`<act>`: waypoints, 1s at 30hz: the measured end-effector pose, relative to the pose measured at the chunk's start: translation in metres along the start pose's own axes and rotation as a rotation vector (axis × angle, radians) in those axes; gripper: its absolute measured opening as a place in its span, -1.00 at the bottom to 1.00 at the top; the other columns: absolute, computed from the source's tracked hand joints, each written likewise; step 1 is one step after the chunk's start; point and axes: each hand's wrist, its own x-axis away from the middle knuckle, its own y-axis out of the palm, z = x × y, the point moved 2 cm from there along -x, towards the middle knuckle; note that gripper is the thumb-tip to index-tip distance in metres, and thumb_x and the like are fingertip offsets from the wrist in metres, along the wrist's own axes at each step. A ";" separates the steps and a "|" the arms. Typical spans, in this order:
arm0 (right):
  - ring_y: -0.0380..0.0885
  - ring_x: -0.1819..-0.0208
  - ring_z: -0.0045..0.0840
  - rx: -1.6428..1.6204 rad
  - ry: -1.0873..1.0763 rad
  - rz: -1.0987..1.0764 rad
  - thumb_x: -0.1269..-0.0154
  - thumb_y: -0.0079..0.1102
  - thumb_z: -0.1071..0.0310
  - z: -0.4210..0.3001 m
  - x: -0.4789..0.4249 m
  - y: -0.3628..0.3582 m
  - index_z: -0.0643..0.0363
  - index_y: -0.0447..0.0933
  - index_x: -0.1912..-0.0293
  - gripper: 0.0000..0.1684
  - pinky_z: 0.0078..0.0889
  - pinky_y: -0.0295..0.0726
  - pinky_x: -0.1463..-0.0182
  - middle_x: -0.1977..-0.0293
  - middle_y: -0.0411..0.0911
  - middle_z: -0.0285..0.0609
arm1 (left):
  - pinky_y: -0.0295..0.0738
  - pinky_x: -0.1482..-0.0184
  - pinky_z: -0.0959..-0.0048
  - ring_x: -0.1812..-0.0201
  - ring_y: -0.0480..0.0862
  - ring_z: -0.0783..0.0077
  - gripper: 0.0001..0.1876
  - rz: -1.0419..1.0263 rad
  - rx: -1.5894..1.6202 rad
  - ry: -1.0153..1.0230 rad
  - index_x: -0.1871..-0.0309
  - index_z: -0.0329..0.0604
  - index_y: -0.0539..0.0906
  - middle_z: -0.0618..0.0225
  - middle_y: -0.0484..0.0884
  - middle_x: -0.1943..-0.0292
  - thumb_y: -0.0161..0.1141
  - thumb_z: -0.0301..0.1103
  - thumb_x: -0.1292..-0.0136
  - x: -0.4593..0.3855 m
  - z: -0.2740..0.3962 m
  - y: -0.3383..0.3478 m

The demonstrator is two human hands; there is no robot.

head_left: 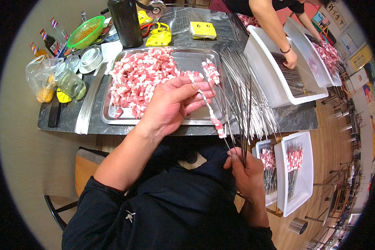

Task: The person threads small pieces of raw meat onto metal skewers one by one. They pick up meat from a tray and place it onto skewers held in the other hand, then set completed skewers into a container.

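My left hand is raised over a steel tray of diced raw meat, its thumb and fingers closed on the upper part of a metal skewer threaded with meat. Low at the right, my right hand grips the lower end of that skewer together with several bare dark skewers. A finished-looking cluster of skewered meat lies at the tray's right side. Many loose metal skewers are spread on the dark tabletop right of the tray.
A co-worker's hand reaches into a white plastic bin holding skewers. Lower right, white bins hold meat skewers. Left are a skewer bundle, a glass jar and a green basket; a black bottle stands behind the tray.
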 end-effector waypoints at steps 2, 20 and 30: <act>0.48 0.47 -0.71 -0.045 -0.022 0.041 -0.69 0.11 0.27 0.004 -0.001 0.003 0.25 0.67 0.02 -0.73 -0.57 0.45 0.37 0.44 0.67 -0.33 | 0.79 -0.17 0.32 -0.11 0.82 0.11 -0.70 0.007 -0.017 -0.008 -0.21 -0.48 0.63 0.00 0.77 -0.09 0.23 -0.46 -0.54 0.000 -0.001 0.000; 0.73 0.34 -0.41 -0.062 -0.020 0.026 -0.68 0.07 0.25 0.008 -0.004 0.008 0.26 0.61 -0.04 -0.73 -0.35 0.66 0.18 0.38 0.73 -0.19 | 0.75 0.01 0.46 -0.07 0.83 0.11 -0.79 -0.072 0.024 0.020 -0.09 -0.40 0.62 0.05 0.79 0.06 0.22 -0.49 -0.49 0.002 -0.010 0.008; 0.75 0.28 -0.36 -0.094 -0.083 0.048 -0.67 0.06 0.26 -0.010 -0.010 0.008 0.33 0.61 -0.07 -0.68 -0.33 0.66 0.11 0.34 0.74 -0.12 | 0.73 -0.23 0.18 -0.24 0.76 0.04 -0.67 -0.044 0.008 -0.033 -0.28 -0.35 0.52 -0.03 0.72 -0.18 0.19 -0.47 -0.52 0.015 -0.017 0.024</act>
